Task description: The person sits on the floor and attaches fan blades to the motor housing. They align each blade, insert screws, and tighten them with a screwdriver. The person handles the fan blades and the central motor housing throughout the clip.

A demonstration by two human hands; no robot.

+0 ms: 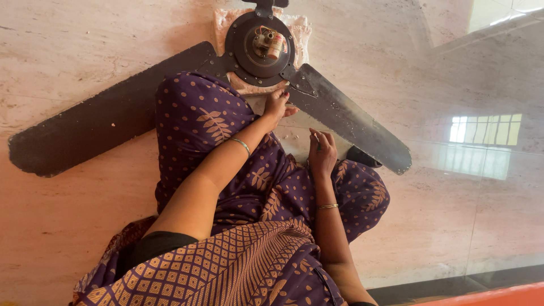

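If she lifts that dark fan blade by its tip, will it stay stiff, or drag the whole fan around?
The right-hand blade looks like thin, flat sheet, so probably stiff with slight flex. It is fixed to the motor hub, so lifting likely tilts the whole, probably heavy, fan. The hub sits on a cloth over polished floor, so it may slide.

1. We see even, bright daylight across the marble floor (85, 51).
2. We catch a window's reflection (486, 130) glaring pale on the polished stone at right.
3. We note soft, short shadows under the dark fan blades (96, 127).
4. We find focus sharp throughout, with slight stretching towards the edges.
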